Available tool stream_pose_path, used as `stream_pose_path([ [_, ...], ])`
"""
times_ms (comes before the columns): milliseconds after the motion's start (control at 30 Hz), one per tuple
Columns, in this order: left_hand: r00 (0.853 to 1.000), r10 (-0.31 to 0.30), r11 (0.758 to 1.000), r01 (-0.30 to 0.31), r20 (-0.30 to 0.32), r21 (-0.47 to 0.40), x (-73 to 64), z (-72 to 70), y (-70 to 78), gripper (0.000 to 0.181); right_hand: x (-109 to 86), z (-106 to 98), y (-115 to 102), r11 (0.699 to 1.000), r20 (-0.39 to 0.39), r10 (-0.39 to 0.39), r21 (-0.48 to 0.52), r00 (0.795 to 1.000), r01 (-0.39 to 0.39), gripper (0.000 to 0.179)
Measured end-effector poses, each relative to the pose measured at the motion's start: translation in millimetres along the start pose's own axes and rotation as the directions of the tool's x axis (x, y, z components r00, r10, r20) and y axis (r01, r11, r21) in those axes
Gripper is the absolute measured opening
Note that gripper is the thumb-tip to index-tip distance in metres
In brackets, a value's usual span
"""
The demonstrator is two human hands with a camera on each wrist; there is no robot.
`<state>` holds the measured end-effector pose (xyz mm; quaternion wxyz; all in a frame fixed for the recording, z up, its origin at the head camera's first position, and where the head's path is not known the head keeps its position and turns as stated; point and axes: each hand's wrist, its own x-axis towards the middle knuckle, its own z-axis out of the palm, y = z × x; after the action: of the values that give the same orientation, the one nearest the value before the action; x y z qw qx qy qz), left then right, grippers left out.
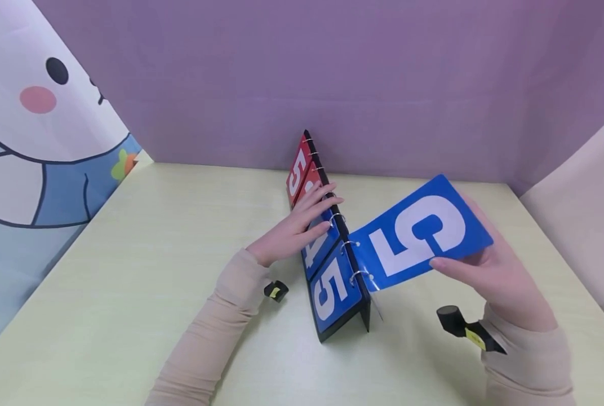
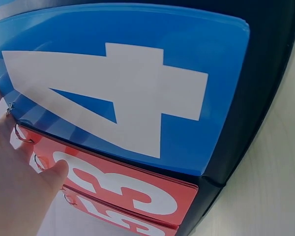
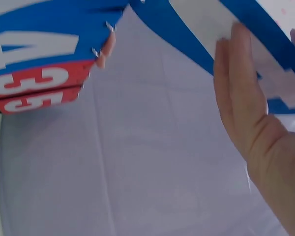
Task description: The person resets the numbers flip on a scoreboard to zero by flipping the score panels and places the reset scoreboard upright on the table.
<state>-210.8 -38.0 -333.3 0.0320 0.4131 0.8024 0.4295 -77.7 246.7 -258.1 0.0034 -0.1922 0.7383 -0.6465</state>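
A tabletop flip scoreboard (image 1: pixel 335 285) with a black stand leans open like a tent, its red and blue number cards hung on metal rings. My right hand (image 1: pixel 510 276) pinches a blue card with a white 5 (image 1: pixel 413 225), thumb on one face and fingers behind. That card is swung out to the right side, still on its rings. My left hand (image 1: pixel 297 228) rests across the top ridge beside the middle rings, fingers extended over it. Beneath that hand lies a blue card with a 4 (image 2: pixel 137 93); red 3 (image 2: pixel 123 182) and red 5 (image 3: pixel 34 102) cards sit beyond.
The scoreboard stands on a pale wood-look table (image 1: pixel 180 237). A purple cloth backdrop (image 1: pixel 332 79) rises behind the table. A cartoon-printed cloth (image 1: pixel 43 146) hangs at the left, and a white surface (image 1: pixel 586 186) borders the right.
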Motion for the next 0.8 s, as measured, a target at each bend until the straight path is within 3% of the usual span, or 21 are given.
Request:
stream_pose_path([
  [100, 1.000, 0.005, 1.000, -0.005, -0.004, -0.001, 0.7, -0.1, 0.4, 0.050, 1.6, 10.7, 1.0, 0.999, 0.019, -0.051, 0.013, 0.999, 0.051, 0.075],
  [233, 1.000, 0.008, 1.000, -0.008, -0.006, 0.000, 1.1, 0.1, 1.3, 0.050, 3.4, 22.9, 1.6, 0.995, 0.046, -0.096, -0.006, 0.994, 0.096, 0.075],
  [500, 1.000, 0.013, 1.000, -0.013, -0.007, -0.008, 2.1, 0.7, 2.1, 0.050, 5.0, 43.6, 1.1, 0.963, 0.055, -0.174, -0.198, 0.983, 0.181, 0.079],
  [667, 1.000, 0.022, 1.000, -0.022, -0.003, -0.007, 3.0, 1.6, 1.3, 0.050, 4.9, 58.7, 1.1, 0.901, 0.043, -0.262, -0.346, 0.964, 0.261, 0.083],
  [733, 0.999, 0.031, 0.999, -0.031, -0.005, -0.004, 3.8, 2.0, 0.2, 0.050, 6.0, 63.2, 3.4, 0.858, 0.048, -0.328, -0.402, 0.943, 0.319, 0.082],
  [800, 1.000, 0.031, 1.000, -0.031, -0.004, -0.004, 4.1, 1.9, -1.0, 0.050, 8.2, 67.2, 7.0, 0.803, 0.068, -0.416, -0.440, 0.907, 0.401, 0.071],
])
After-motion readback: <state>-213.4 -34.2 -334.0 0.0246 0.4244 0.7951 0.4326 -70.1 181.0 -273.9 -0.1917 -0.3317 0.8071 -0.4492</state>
